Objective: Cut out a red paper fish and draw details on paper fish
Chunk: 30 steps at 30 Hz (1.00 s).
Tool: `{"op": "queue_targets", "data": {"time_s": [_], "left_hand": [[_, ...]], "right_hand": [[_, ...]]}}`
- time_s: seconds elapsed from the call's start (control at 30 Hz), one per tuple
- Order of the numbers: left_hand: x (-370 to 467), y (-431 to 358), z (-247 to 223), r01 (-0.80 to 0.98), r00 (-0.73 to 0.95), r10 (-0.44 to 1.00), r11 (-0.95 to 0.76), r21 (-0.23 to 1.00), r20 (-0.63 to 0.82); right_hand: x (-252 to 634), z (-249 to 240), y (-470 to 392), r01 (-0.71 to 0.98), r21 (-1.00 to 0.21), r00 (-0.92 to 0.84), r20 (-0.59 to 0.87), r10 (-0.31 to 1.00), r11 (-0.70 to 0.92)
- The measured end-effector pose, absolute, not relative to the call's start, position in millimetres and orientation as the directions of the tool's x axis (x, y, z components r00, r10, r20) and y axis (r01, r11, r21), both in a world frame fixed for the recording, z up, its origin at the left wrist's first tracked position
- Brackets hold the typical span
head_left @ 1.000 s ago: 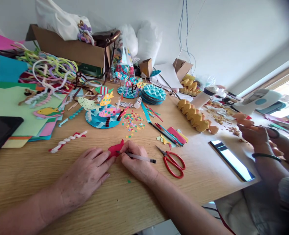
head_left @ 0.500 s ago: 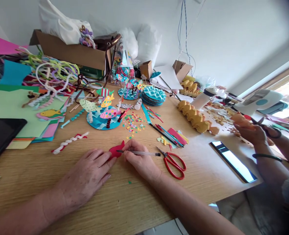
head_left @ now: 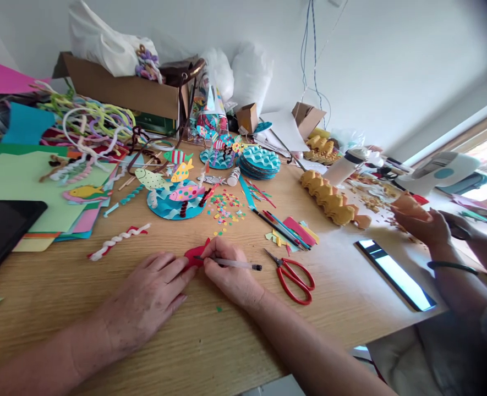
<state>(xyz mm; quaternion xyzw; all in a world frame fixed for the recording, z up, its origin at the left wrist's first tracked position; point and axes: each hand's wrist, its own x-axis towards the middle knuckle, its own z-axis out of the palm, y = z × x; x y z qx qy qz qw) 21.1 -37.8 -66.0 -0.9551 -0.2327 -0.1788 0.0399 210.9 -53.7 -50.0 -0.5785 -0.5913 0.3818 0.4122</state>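
Note:
My left hand (head_left: 150, 291) lies flat on the wooden table, its fingertips resting on the left end of a small red fish-shaped paper cutout (head_left: 195, 255). A pen (head_left: 235, 264) with a clear barrel is pinched in my right hand (head_left: 230, 275). Its dark tip is on the red cutout, and part of the cutout is hidden by my fingers. Red-handled scissors (head_left: 295, 278) lie open to the right of my right hand. Beyond my hands, paper fish (head_left: 186, 192) stand on a blue wavy base (head_left: 176, 210), beside scattered paper confetti (head_left: 225, 209).
On the right, another person's hands (head_left: 437, 228) hold an orange egg-carton piece (head_left: 410, 206) and scissors. A lit phone (head_left: 395, 275) lies before them. Coloured paper (head_left: 20, 190), a dark tablet (head_left: 7, 234) and a twisted pipe cleaner (head_left: 119, 241) are at left; pens (head_left: 280, 228) lie ahead.
My right hand has shifted slightly left, with the pen's back end swinging left and down. My left hand stays in place. The other person's hands have turned the egg-carton piece and scissors a little.

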Motion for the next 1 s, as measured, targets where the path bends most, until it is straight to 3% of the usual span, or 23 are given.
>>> {"op": "queue_targets", "data": {"time_s": [0.37,1.0], "left_hand": [[20.3,-37.7,-62.4,0.449,0.832,0.39,-0.891,-0.065,0.394],[18.1,-37.9,-69.1,0.462,0.821,0.438,-0.886,0.023,0.366]], "right_hand": [[210.3,-47.5,-52.1,0.366,-0.93,-0.016,0.022,1.0,0.026],[212.0,-43.9,-54.1,0.483,-0.874,-0.01,0.064,0.998,0.061]]}}
